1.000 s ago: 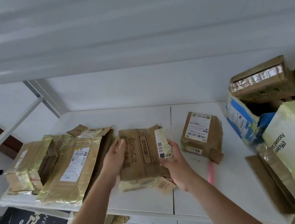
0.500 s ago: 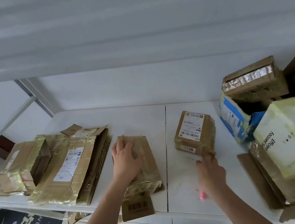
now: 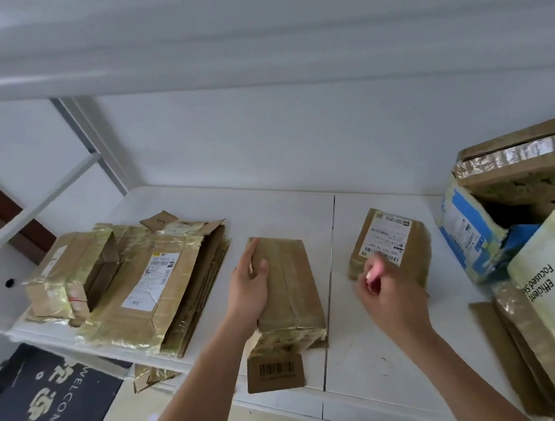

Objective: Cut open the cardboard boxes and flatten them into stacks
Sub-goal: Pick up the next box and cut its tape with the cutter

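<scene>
I see bare tabotop? No: bare tabletop between the flattened box and the sealed box. My left hand rests relaxed on the flattened box's left edge; its barcode flap overhangs the front edge. My right hand grips a pink cutter near the sealed box.

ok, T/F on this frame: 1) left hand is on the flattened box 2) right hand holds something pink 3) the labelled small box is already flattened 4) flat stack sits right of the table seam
1. True: the left hand rests on the flattened box.
2. True: the right hand grips a pink tool, blurred.
3. False: the labelled small box stands whole, not flattened.
4. False: the flat stack lies left of the table seam.
</scene>
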The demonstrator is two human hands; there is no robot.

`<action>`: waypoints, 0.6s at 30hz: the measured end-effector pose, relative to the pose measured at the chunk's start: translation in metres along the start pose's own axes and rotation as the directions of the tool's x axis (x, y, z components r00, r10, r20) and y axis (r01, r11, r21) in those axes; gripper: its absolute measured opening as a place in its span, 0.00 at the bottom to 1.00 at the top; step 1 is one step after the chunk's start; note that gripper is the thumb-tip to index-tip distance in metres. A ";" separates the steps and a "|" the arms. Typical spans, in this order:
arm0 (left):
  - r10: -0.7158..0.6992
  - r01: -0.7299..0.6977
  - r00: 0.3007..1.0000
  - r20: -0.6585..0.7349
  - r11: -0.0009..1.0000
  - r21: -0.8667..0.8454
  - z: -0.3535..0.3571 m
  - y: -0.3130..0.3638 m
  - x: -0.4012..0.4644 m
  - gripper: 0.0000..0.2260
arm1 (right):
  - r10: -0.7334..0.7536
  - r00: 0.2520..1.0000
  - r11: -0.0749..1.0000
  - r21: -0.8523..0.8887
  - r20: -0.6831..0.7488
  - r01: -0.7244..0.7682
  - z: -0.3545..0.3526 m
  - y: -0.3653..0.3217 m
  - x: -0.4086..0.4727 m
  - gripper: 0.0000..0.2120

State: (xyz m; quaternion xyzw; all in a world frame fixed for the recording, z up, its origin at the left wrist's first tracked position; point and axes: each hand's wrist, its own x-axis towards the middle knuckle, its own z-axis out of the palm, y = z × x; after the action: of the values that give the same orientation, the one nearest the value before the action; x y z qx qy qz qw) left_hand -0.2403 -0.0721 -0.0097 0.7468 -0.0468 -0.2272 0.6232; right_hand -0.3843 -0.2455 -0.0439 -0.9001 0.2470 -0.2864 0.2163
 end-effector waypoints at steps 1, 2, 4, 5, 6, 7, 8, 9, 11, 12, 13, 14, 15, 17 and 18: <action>0.008 -0.008 1.000 -0.010 1.000 0.018 0.002 -0.001 0.000 0.17 | -0.007 0.997 0.989 0.150 -0.079 0.019 0.002 -0.007 0.007 0.09; 0.011 -0.010 1.000 -0.016 0.999 0.047 0.003 -0.002 0.000 0.17 | -0.025 0.991 0.963 0.265 -0.129 0.059 0.005 -0.016 0.013 0.08; 0.017 -0.015 1.000 -0.018 0.998 0.069 0.006 -0.003 -0.001 0.18 | -0.037 0.990 0.909 0.407 -0.139 0.092 0.012 -0.032 0.019 0.04; 0.023 -0.022 1.000 -0.018 0.998 0.061 0.007 -0.004 0.000 0.18 | -0.021 0.995 0.879 0.472 -0.100 0.066 0.018 -0.038 0.019 0.04; 0.034 -0.033 0.999 -0.019 0.998 0.049 0.007 -0.003 -0.001 0.18 | 0.012 0.999 0.840 0.543 -0.048 0.016 0.023 -0.041 0.016 0.05; 0.044 -0.043 0.999 -0.025 0.998 0.037 0.007 -0.003 -0.001 0.18 | 0.068 0.998 0.794 0.604 0.008 -0.059 0.028 -0.043 0.011 0.06; 0.047 -0.046 0.999 -0.028 0.999 0.022 0.006 -0.003 0.000 0.18 | 0.129 0.990 0.742 0.656 0.059 -0.136 0.031 -0.044 0.006 0.06; 0.044 -0.044 0.999 -0.027 0.999 0.000 0.005 -0.003 0.001 0.17 | 0.177 0.980 0.695 0.693 0.093 -0.191 0.033 -0.045 0.003 0.05; 0.026 -0.028 0.999 -0.030 0.998 -0.064 0.000 -0.003 0.001 0.16 | 0.204 0.972 0.657 0.720 0.113 -0.221 0.035 -0.047 0.001 0.02; 0.025 -0.027 0.999 -0.034 0.997 -0.078 -0.002 -0.004 0.000 0.17 | 0.195 0.975 0.665 0.717 0.107 -0.211 0.036 -0.050 0.001 0.01; 0.032 -0.035 0.999 -0.037 0.996 -0.082 -0.003 -0.005 0.000 0.16 | 0.186 0.977 0.671 0.713 0.103 -0.203 0.036 -0.054 0.001 0.00; 0.038 -0.041 0.998 -0.040 0.996 -0.085 -0.005 -0.005 0.000 0.16 | 0.185 0.978 0.666 0.719 0.102 -0.201 0.038 -0.058 0.000 0.01; 0.042 -0.046 0.998 -0.044 0.994 -0.098 -0.007 -0.005 0.001 0.16 | 0.181 0.979 0.662 0.724 0.096 -0.194 0.039 -0.062 -0.001 0.01; 0.023 -0.030 0.999 -0.048 0.987 -0.158 -0.010 -0.006 0.005 0.14 | 0.155 0.987 0.681 0.719 0.044 -0.139 0.037 -0.070 -0.001 0.01; -0.002 -0.008 0.999 -0.051 0.981 -0.191 -0.011 -0.008 0.007 0.14 | 0.131 0.991 0.687 0.720 0.002 -0.093 0.036 -0.073 0.001 0.01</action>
State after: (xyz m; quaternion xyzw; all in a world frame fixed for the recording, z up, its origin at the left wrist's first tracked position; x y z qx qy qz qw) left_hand -0.2315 -0.0624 -0.0179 0.6889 -0.0099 -0.2106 0.6935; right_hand -0.3380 -0.1803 -0.0312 -0.7198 0.1751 -0.3686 0.5615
